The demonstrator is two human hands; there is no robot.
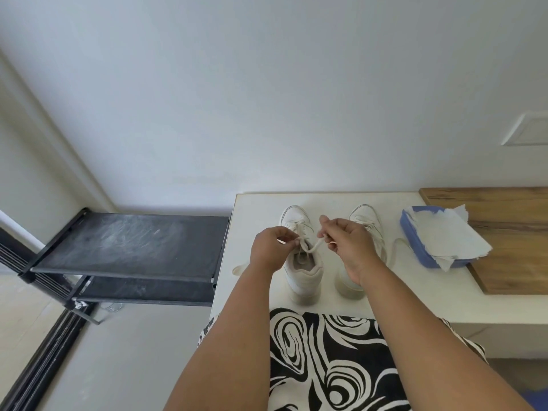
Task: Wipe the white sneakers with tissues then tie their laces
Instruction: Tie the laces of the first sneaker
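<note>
Two white sneakers stand side by side on the white table [258,295], toes pointing to the wall. Over the left sneaker [303,271] my left hand [270,247] pinches one lace end and my right hand [346,240] pinches the other; the laces [311,247] cross between the hands above the tongue. My right wrist covers part of the right sneaker [367,223], whose loose lace trails to the right on the table. A blue tissue box [421,247] with white tissues [447,235] spilling out sits right of the shoes.
A wooden board [504,209] lies under the tissue box at the table's right. A black shoe rack [130,247] stands left of the table against the wall. Black-and-white patterned clothing [326,360] fills the near edge.
</note>
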